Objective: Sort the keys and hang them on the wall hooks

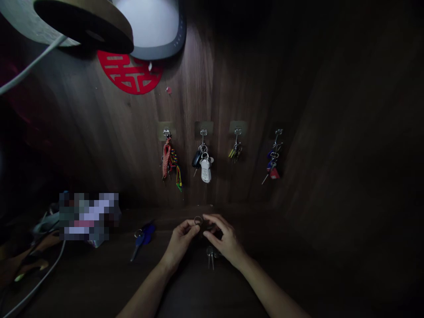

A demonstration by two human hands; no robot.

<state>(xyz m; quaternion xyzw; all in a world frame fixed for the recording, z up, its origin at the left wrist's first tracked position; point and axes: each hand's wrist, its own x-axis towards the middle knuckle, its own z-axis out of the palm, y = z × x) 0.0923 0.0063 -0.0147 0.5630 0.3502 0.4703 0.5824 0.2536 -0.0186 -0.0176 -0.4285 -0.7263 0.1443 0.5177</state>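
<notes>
At the lower centre of the frame, the left hand [181, 240] pinches a key ring [198, 217]; the right hand [228, 238], thumb and forefinger parted, is just beside it. Keys [210, 253] show below, seemingly on the dark table [185, 287].

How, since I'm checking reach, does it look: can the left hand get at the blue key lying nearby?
Probably yes: nothing visible stands between the left hand and the blue key, though the hand holds a metal ring and may need freeing.
</notes>
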